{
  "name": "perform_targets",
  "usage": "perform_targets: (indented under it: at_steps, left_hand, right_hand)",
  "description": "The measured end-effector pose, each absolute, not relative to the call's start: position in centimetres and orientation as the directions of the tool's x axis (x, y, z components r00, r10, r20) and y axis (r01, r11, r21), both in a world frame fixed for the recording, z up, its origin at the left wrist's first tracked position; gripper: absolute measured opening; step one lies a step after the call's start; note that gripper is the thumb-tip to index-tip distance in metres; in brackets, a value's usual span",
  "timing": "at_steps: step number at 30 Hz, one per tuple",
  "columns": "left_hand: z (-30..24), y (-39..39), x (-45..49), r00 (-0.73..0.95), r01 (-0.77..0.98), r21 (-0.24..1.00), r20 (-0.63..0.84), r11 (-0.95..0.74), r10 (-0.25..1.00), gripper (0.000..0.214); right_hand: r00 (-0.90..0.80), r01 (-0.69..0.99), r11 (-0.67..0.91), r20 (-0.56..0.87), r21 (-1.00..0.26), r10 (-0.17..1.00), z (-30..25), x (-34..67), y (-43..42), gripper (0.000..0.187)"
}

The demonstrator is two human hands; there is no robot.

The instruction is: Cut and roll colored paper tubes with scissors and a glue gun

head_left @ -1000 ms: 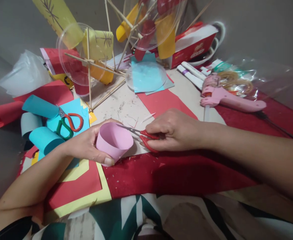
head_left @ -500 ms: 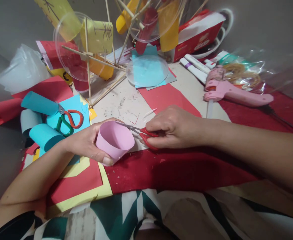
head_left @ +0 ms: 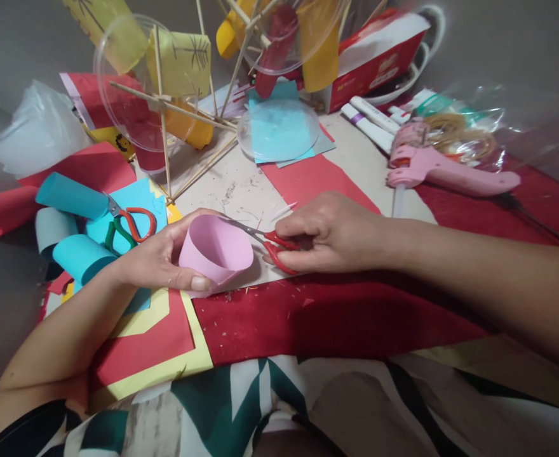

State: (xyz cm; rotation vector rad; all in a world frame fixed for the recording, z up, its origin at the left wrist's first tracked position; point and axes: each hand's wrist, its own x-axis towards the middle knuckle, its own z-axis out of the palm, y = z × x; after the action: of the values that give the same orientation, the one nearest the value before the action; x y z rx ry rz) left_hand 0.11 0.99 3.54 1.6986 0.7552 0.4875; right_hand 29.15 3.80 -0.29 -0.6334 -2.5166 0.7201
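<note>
My left hand (head_left: 165, 257) is wrapped round a pink paper tube (head_left: 201, 260), its thumb along the lower side and its fingers behind. The tube's slanted opening faces up toward me. In my right hand (head_left: 331, 235) is a pair of red-handled scissors (head_left: 279, 246), held by the finger loops. Their slightly parted blades point left to the tube's far rim; whether paper lies between them I cannot tell. A second pair of scissors (head_left: 134, 225), with one orange and one green loop, lies left of my left hand, by blue paper tubes (head_left: 82, 259).
A pink glue gun (head_left: 451, 168) rests on the right beside white markers (head_left: 372, 120). At the back stands a frame of wooden sticks (head_left: 165, 127) with clear plastic discs and coloured paper tubes. Red paper (head_left: 317, 181) and a clear lid (head_left: 279, 130) lie mid-table.
Both hands, the pink tube and the scissors sit slightly higher and further left in view. The tube's opening has tilted a little. The whole scene has also shifted slightly.
</note>
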Motion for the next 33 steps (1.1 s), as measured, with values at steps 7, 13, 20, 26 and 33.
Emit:
perform_targets:
  at_steps: [7, 13, 20, 26, 33]
  left_hand:
    - [3.9, 1.0, 0.1, 0.714, 0.280, 0.942, -0.076, -0.185, 0.696, 0.067]
    - [4.0, 0.4, 0.4, 0.553, 0.474, 0.804, 0.045, -0.359, 0.832, 0.099]
    - [3.6, -0.1, 1.5, 0.482, 0.547, 0.706, 0.174, -0.451, 0.858, 0.073]
    - [4.2, 0.0, 1.2, 0.532, 0.506, 0.755, 0.109, -0.418, 0.840, 0.066]
    - [4.4, 0.3, 1.2, 0.595, 0.470, 0.769, 0.086, -0.433, 0.799, 0.064]
  right_hand:
    - [-0.810, 0.272, 0.772, 0.297, -0.574, 0.506, -0.4, 29.1, 3.9, 0.038]
    - [-0.750, 0.340, 0.752, 0.320, -0.565, 0.579, -0.7, 29.1, 4.1, 0.036]
    - [-0.756, 0.360, 0.733, 0.280, -0.578, 0.592, -0.4, 29.1, 3.9, 0.035]
    - [-0.743, 0.394, 0.715, 0.258, -0.577, 0.618, -0.3, 29.1, 3.9, 0.037]
    - [-0.764, 0.411, 0.721, 0.221, -0.558, 0.606, -0.2, 29.2, 3.9, 0.036]
